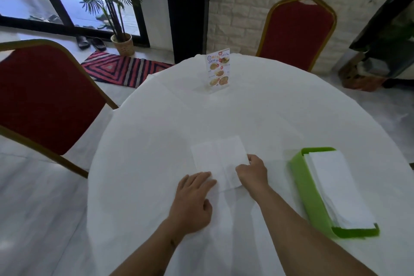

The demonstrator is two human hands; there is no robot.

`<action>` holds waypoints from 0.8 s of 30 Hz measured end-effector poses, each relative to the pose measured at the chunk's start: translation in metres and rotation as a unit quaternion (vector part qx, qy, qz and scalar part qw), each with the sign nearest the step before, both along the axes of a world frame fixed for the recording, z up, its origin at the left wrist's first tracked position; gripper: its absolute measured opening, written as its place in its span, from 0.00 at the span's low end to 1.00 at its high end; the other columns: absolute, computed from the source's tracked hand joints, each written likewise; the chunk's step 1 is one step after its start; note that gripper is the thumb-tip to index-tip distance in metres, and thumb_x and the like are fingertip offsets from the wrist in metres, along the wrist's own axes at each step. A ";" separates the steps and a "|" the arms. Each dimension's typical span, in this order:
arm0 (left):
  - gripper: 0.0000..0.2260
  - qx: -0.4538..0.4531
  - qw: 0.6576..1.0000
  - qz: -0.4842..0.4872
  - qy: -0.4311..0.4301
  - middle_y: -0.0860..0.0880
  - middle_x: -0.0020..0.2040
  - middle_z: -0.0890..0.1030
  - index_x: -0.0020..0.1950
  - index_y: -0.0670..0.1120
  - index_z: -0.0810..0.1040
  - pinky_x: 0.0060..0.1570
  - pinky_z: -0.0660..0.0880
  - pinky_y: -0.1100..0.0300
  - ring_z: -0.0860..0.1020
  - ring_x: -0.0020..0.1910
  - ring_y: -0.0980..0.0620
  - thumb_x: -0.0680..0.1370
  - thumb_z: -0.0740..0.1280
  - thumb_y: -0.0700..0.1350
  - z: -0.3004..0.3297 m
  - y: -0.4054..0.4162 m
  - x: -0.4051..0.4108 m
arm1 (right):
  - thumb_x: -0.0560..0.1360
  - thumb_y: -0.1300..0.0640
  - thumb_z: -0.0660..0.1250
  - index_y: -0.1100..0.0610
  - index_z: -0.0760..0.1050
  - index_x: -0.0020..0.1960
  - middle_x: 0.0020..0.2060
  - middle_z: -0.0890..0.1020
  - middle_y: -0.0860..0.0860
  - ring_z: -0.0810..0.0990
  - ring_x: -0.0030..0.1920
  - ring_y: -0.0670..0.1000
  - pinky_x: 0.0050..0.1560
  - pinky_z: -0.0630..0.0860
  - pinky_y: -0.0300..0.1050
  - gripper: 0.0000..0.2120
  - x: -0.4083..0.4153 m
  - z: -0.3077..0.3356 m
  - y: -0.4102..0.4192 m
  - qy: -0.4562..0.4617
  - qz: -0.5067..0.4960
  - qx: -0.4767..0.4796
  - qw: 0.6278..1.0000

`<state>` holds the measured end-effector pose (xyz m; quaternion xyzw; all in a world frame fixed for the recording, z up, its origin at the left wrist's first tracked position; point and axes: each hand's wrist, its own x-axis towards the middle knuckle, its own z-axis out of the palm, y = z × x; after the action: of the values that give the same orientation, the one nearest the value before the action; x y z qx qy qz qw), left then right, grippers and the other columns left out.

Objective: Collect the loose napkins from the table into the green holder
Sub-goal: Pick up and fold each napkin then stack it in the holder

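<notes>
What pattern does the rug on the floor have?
The rug has nested diamond stripes in red, dark and pale tones, seen in the head view.

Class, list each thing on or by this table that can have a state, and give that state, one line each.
Loose napkins: flat on the table, outside the holder.
Green holder: lying flat, already holding a napkin stack.
Menu stand: upright.
Left hand: fingers flat on the napkins' near edge.
Right hand: pinching the napkins' right edge.

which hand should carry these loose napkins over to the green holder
Probably the right. The right hand already pinches the near right edge of the loose napkins, and the green holder sits on its side. The left hand only presses them flat.
</notes>
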<state>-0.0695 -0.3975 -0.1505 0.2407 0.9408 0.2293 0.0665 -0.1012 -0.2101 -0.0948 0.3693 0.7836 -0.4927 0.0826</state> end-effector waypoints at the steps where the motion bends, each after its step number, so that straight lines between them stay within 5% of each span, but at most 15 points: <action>1: 0.25 0.008 1.000 -0.001 -0.006 0.54 0.74 0.67 0.70 0.54 0.70 0.75 0.54 0.53 0.62 0.73 0.55 0.72 0.60 0.47 0.002 0.000 0.001 | 0.70 0.64 0.63 0.56 0.76 0.57 0.48 0.81 0.50 0.78 0.41 0.47 0.36 0.72 0.40 0.16 0.002 0.002 -0.003 0.014 0.002 0.003 1.000; 5: 0.22 0.108 0.991 0.077 -0.026 0.54 0.71 0.69 0.65 0.53 0.74 0.70 0.65 0.59 0.67 0.70 0.56 0.72 0.62 0.41 0.004 -0.008 -0.001 | 0.66 0.65 0.62 0.53 0.79 0.54 0.47 0.84 0.48 0.82 0.47 0.51 0.43 0.75 0.41 0.18 0.007 0.012 -0.021 0.095 0.061 0.035 0.993; 8: 0.20 0.178 0.966 0.183 -0.032 0.54 0.66 0.71 0.61 0.51 0.77 0.59 0.67 0.69 0.71 0.62 0.60 0.71 0.63 0.35 0.007 -0.019 -0.004 | 0.70 0.59 0.70 0.53 0.79 0.59 0.46 0.82 0.48 0.81 0.47 0.48 0.46 0.74 0.39 0.17 0.007 0.018 -0.030 0.068 0.187 -0.051 0.979; 10: 0.20 0.205 0.948 0.238 -0.046 0.54 0.64 0.71 0.60 0.49 0.76 0.58 0.69 0.67 0.72 0.61 0.57 0.72 0.63 0.33 0.008 -0.025 -0.004 | 0.72 0.53 0.73 0.54 0.77 0.64 0.53 0.81 0.50 0.80 0.53 0.48 0.52 0.74 0.40 0.21 0.008 0.023 -0.034 0.009 0.237 -0.124 0.963; 12: 0.20 0.213 0.941 0.258 -0.055 0.54 0.63 0.70 0.61 0.49 0.74 0.58 0.72 0.62 0.74 0.61 0.53 0.72 0.63 0.33 0.009 -0.030 -0.003 | 0.73 0.52 0.71 0.54 0.76 0.66 0.60 0.78 0.51 0.78 0.59 0.50 0.56 0.73 0.42 0.23 0.007 0.018 -0.035 -0.003 0.202 -0.094 0.975; 17: 0.27 0.103 0.979 0.165 -0.065 0.53 0.75 0.63 0.73 0.50 0.67 0.73 0.61 0.56 0.63 0.73 0.52 0.74 0.60 0.39 0.009 -0.031 -0.001 | 0.71 0.58 0.62 0.57 0.70 0.68 0.65 0.73 0.55 0.76 0.61 0.56 0.57 0.75 0.48 0.25 0.015 0.006 -0.045 -0.056 0.125 0.047 0.989; 21: 0.29 -0.022 0.999 0.011 -0.041 0.54 0.79 0.55 0.77 0.53 0.59 0.76 0.43 0.52 0.50 0.78 0.53 0.75 0.54 0.42 0.004 -0.025 0.006 | 0.74 0.59 0.62 0.57 0.64 0.74 0.67 0.74 0.54 0.75 0.64 0.56 0.61 0.74 0.47 0.28 0.015 0.006 -0.051 -0.061 0.045 -0.052 0.996; 24: 0.28 -0.043 0.999 -0.004 -0.026 0.54 0.79 0.54 0.77 0.53 0.59 0.75 0.38 0.52 0.47 0.78 0.54 0.76 0.54 0.41 -0.001 -0.026 0.013 | 0.72 0.61 0.62 0.56 0.70 0.70 0.60 0.79 0.54 0.80 0.58 0.55 0.61 0.77 0.51 0.26 0.013 0.000 -0.053 -0.065 0.011 -0.100 0.993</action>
<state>-0.0561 -0.4231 -0.1515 0.2354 0.9467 0.1942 0.1027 -0.0882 -0.2635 -0.0952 0.3819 0.7276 -0.5421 0.1756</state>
